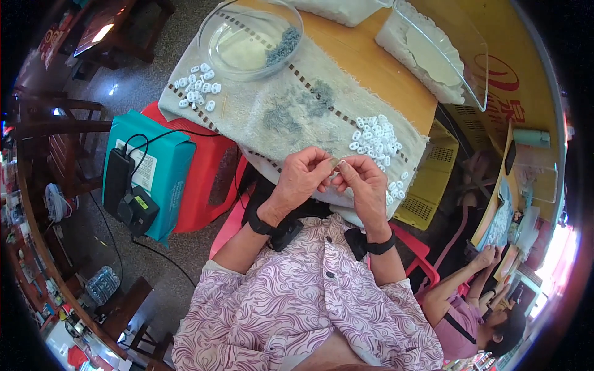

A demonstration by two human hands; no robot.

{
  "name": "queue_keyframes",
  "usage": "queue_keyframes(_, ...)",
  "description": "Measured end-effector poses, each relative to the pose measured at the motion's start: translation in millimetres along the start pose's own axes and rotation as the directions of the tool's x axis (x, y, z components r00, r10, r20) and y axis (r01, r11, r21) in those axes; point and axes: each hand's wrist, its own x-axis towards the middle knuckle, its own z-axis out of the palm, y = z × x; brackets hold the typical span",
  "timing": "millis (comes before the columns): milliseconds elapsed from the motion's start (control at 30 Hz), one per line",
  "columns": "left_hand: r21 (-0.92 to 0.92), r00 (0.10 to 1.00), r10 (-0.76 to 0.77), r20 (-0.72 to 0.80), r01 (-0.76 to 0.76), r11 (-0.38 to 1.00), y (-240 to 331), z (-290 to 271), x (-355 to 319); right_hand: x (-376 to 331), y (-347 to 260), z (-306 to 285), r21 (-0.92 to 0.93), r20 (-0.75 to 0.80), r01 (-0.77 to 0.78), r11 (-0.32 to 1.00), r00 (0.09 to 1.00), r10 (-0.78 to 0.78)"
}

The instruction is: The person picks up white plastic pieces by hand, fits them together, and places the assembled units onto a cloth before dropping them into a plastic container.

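Observation:
My left hand (303, 178) and my right hand (364, 185) meet over the near edge of a pale towel (244, 127). Both are closed, thumbs and fingertips pinched close together. What sits between the fingertips is too small to make out. Just beyond my right hand lies a pile of small white oval pieces with two holes (374, 137); several more lie beside that hand. Tiny grey pieces (281, 117) are scattered mid-towel. Another group of white pieces (197, 93) lies at the far left, near a thin wooden stick (224, 105).
A clear round bowl (247, 75) holding grey pieces stands at the towel's far side. Clear plastic bins (473, 86) stand at the far right. Left are a red stool (210, 170) and a teal package (179, 173) with a black adapter. A co-worker (461, 328) sits at right.

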Motion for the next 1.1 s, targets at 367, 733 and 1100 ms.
queue_keyframes(367, 0.893, 0.649, 0.761, -0.009, -0.337, 0.298, 23.7, -26.8, 45.8, 10.2, 2.3, 0.4, -0.045, -0.03, -0.032, 0.998, 0.999, 0.031)
queue_keyframes(733, 0.953, 0.737, 0.635, 0.232, -0.304, 0.005, 28.3, -9.1, 45.8, 14.1, 4.2, -7.1, -0.069, -0.04, -0.067, 0.995, 0.997, 0.064)
queue_keyframes(1100, 0.946, 0.666, 0.725, 0.175, -0.318, 0.063, 31.2, -27.0, 41.4, 14.9, 3.0, -10.9, -0.067, -0.071, -0.058, 0.996, 0.996, 0.053)
